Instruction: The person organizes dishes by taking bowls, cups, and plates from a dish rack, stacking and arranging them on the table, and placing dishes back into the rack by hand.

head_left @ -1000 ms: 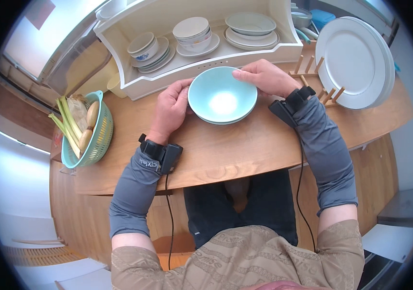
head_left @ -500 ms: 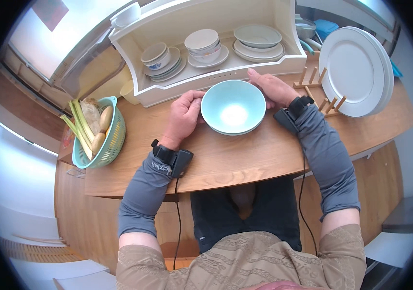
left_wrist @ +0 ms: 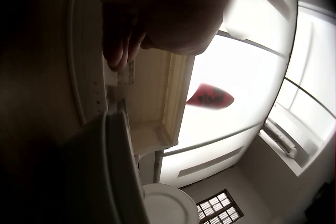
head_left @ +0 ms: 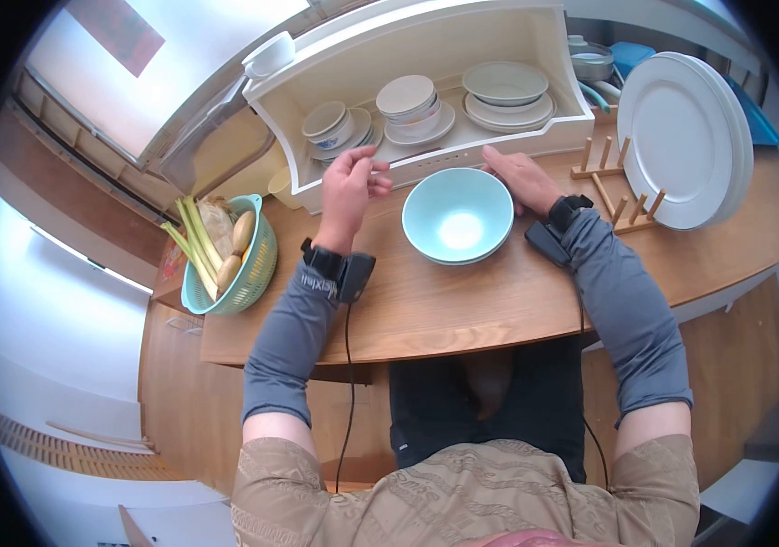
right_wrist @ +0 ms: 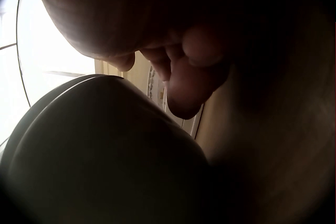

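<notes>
A stack of light blue bowls (head_left: 458,216) stands on the wooden table (head_left: 362,319), one nested in another. To its left, my left hand (head_left: 350,193) is raised apart from the bowls, its fingers loosely bent around nothing. My right hand (head_left: 524,182) lies beside the stack's far right side, thumb near the rim and fingers relaxed, with no grip on it. The right wrist view has the dark outer wall of the bowls (right_wrist: 100,145) close below the fingers (right_wrist: 189,87). From the left wrist, the bowls (left_wrist: 105,171) appear below the left hand (left_wrist: 163,14).
Behind the bowls, a white shelf (head_left: 444,164) holds stacked small bowls (head_left: 408,98) and dishes (head_left: 506,84). Large white plates (head_left: 676,141) stand in a wooden rack (head_left: 622,214) at right. A teal basket (head_left: 262,264) with vegetables sits at left.
My left hand has come off the bowls' side and moved up and away to the left. The right thumb has left the rim. The head view has shifted, moving the scene rightward.
</notes>
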Available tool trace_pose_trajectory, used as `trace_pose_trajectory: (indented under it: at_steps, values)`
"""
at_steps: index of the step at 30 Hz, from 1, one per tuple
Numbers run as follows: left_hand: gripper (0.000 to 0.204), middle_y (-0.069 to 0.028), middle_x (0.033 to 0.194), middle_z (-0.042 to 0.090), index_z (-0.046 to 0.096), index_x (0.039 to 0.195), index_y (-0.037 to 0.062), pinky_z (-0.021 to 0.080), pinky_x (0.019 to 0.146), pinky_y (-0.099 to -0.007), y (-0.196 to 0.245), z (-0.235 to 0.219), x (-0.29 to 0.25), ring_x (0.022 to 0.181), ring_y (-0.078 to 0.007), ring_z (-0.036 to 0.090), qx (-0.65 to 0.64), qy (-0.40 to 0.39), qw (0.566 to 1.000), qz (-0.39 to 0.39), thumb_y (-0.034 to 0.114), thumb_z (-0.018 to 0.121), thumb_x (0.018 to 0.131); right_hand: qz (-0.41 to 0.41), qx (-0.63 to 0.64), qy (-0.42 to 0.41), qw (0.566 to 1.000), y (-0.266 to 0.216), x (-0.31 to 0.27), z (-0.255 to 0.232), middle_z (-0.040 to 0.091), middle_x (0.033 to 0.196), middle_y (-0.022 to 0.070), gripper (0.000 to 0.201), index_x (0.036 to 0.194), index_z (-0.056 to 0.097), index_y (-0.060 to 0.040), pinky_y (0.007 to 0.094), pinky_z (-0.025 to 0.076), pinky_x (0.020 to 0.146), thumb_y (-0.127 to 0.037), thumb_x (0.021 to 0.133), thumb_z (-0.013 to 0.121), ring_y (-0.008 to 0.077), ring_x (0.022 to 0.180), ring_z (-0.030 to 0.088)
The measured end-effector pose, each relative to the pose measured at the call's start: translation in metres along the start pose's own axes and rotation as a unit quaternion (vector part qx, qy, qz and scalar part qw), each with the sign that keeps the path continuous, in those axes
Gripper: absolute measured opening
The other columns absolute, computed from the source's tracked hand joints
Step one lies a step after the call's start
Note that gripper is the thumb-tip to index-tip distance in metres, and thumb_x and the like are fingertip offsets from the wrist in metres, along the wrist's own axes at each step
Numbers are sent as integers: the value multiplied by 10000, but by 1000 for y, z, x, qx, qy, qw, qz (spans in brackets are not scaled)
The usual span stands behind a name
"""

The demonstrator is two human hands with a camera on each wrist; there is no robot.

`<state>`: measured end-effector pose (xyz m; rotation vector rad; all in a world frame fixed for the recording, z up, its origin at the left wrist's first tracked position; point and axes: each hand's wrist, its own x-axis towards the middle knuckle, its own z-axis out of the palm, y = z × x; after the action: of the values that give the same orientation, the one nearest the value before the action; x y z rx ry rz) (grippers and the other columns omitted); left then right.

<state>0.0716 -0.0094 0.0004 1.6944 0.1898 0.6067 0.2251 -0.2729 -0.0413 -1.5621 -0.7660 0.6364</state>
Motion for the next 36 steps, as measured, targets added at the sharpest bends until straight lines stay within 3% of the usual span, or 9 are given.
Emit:
trace_pose_trajectory:
  at_steps: [2,7,12,16,23,30,32,36]
  values:
    - [374,-180,1109,689,550,1312,-65,577,701,-296,9,2,23,789,-193,700,19,8,999,-50,160,517,1015,-10,-24,-1,1000,0,0,0,578,598,15,670,986,725,27,250,375,362,-546,1071,388,93,412,488]
    - [349,-166,1069,652,554,1261,-78,602,730,-334,1,13,93,840,-261,706,85,0,993,-88,153,516,1001,-17,-21,-3,1000,4,1,0,568,583,11,659,945,729,7,256,375,369,-538,1075,384,94,416,485]
    - [254,-192,1018,663,603,1089,-102,645,640,-382,-31,22,135,743,-300,722,147,25,971,-190,38,438,956,-19,-1,-7,1000,6,2,-1,561,571,12,636,889,717,-19,256,378,375,-532,1076,391,95,420,485]
    - [253,-185,1234,611,571,1173,-69,654,646,-418,-46,32,145,871,-347,715,116,40,961,-248,31,442,979,-23,-9,-14,1000,8,2,-1,566,562,21,636,824,692,-32,265,395,374,-538,1073,397,105,420,505]
    - [294,-181,1289,587,549,1250,-71,665,635,-407,-64,30,161,879,-372,706,131,32,960,-245,-12,483,969,-35,-8,-16,999,11,4,0,575,543,54,671,789,696,-19,283,431,379,-551,1065,394,135,416,542]
    - [304,-187,1248,623,544,1275,-81,658,637,-358,-78,21,171,833,-327,736,136,6,955,-265,-29,495,980,-29,-32,-18,999,13,7,-2,582,548,71,720,765,698,-1,294,456,393,-569,1064,372,155,431,563]
    - [304,-185,1240,630,544,1275,-84,658,651,-349,-78,22,167,834,-319,739,127,15,955,-266,-28,500,979,-19,-22,-26,999,14,7,-2,586,585,16,663,824,703,-30,254,421,381,-573,1062,407,95,435,532]
    - [313,-191,1245,629,544,1286,-82,661,680,-343,-67,27,156,842,-313,739,108,6,961,-256,-31,470,986,-22,-19,-24,999,11,5,-2,588,586,18,668,825,702,-28,253,419,378,-579,1061,407,96,433,531]
